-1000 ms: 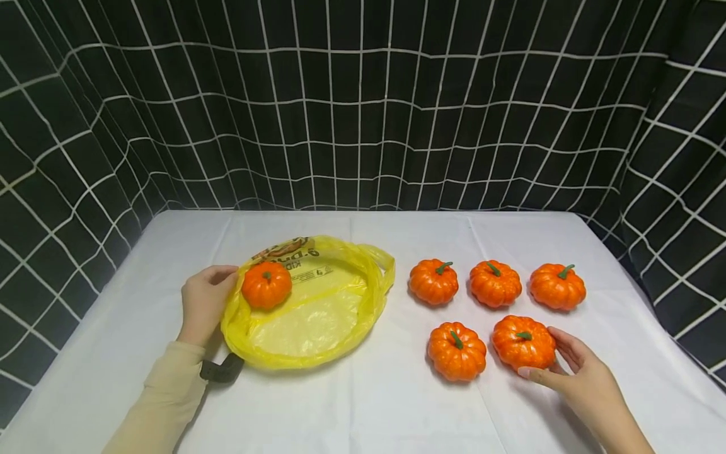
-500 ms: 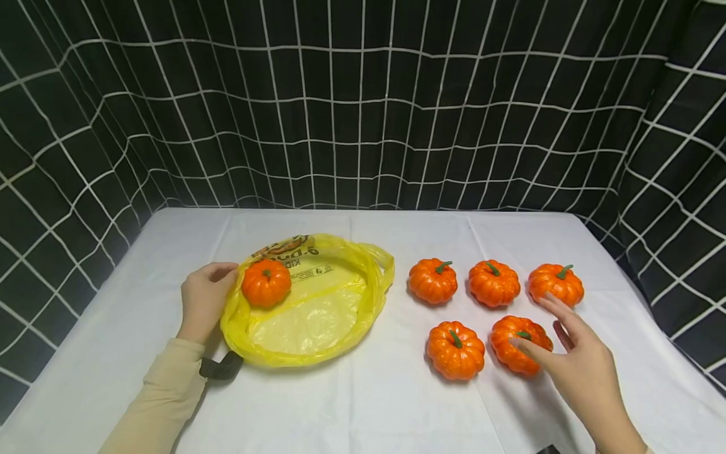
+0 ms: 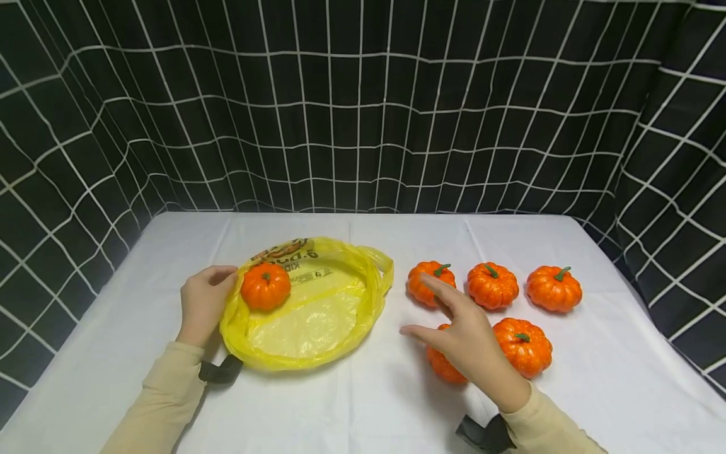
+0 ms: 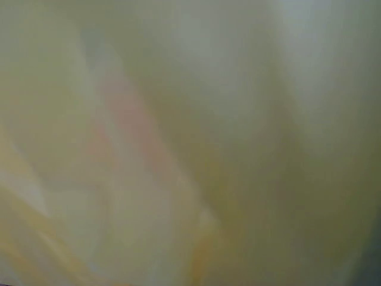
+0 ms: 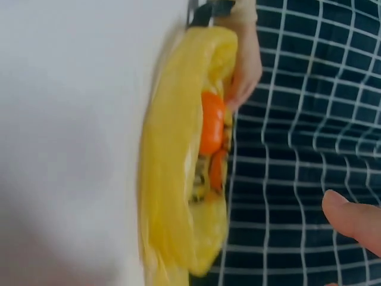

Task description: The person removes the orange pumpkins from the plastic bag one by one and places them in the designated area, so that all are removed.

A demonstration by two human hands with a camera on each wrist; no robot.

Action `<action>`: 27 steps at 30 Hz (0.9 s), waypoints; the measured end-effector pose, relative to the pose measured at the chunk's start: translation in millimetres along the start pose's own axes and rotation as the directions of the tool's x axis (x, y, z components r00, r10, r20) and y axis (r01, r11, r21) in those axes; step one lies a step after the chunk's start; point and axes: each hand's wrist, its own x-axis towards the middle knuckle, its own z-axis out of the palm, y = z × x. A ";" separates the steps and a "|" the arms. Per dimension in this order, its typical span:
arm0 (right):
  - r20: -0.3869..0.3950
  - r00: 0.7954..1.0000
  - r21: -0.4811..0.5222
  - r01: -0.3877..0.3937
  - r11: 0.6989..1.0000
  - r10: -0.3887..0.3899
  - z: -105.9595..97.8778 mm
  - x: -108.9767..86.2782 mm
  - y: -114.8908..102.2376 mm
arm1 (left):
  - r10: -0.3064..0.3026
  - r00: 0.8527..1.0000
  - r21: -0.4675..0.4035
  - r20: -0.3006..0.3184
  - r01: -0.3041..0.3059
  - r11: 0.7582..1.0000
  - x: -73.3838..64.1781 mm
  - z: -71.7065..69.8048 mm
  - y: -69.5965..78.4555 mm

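A yellow plastic bag lies with its mouth spread wide on the left half of the table. One orange pumpkin sits inside it, at the left end. My left hand holds the bag's left rim, its fingertips partly hidden by the plastic. Above the near left pumpkin hovers my right hand, thumb and fingers spread, holding nothing; it covers part of that pumpkin. In the right wrist view the bag and my thumb show. Only blurred yellow plastic fills the left wrist view.
To the right, a far row holds a left pumpkin, a middle pumpkin and a right pumpkin. Another pumpkin stands nearer, beside my right wrist. White cloth covers the table; a black gridded curtain surrounds it.
My right hand has let go of the near right pumpkin, risen and moved left over the near left one. That pumpkin stays on the table. The left hand and bag have hardly moved.
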 end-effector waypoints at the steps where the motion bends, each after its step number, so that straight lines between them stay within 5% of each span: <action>1: 0.013 1.000 0.028 -0.007 1.000 0.006 6.4 3.3 -1.9 | 0.003 1.000 0.002 -0.001 -0.003 1.000 0.0 -0.3 -0.1; 7: 0.083 0.995 0.177 -0.061 0.982 0.047 42.7 20.1 -13.7 | 0.002 1.000 0.006 -0.001 -0.002 1.000 0.2 -1.0 -0.2; 14: 0.118 0.993 0.170 -0.018 0.985 -0.002 74.5 35.9 -27.7 | 0.005 1.000 0.001 -0.002 -0.005 1.000 -1.5 0.4 1.9; 22: 0.164 0.986 0.285 -0.061 0.957 0.015 98.4 48.3 -47.5 | 0.007 1.000 -0.004 0.003 -0.007 1.000 -2.5 -0.4 4.7; 27: 0.166 0.986 0.271 -0.052 0.961 0.006 116.2 59.6 -55.0 | 0.008 1.000 -0.009 -0.001 -0.008 1.000 -1.7 -0.9 3.4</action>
